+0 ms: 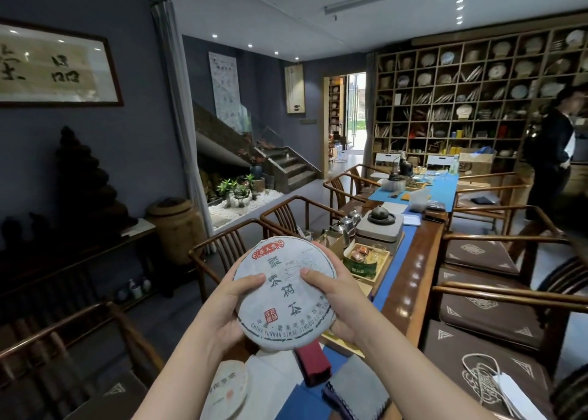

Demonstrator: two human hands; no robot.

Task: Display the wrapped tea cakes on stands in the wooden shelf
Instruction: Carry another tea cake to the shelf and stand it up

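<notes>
Both my forearms reach up from the bottom edge, and between them I hold a wrapped tea cake [284,292] face-up in front of me, above the near end of the long wooden table [410,295]. My left hand [227,308] cups its left rim, thumb laid flat over the paper and the fingers curled behind. My right hand [339,298] grips the right rim the same way, thumb pressing on the printed face, fingertips showing past the upper edge. The wrapper is pale grey with a red label at the top, dark characters down the middle and a ring of lettering along the lower rim.

Far left, a framed calligraphy panel [54,66] hangs on the dark wall above a low cabinet. Below my left wrist a second wrapped tea cake [226,388] lies flat on the table, with a dark red box [313,364] and a grey cloth [359,391] just to its right. Farther along the table stand a small wooden tray [366,260] of cups and a kettle [380,214] on its base, on a blue runner [394,260]. Wooden armchairs line both sides. At the right the wooden shelf [461,101] fills the wall, well apart from me, many compartments holding tea cakes. A person in dark clothes [553,152] stands before it.
</notes>
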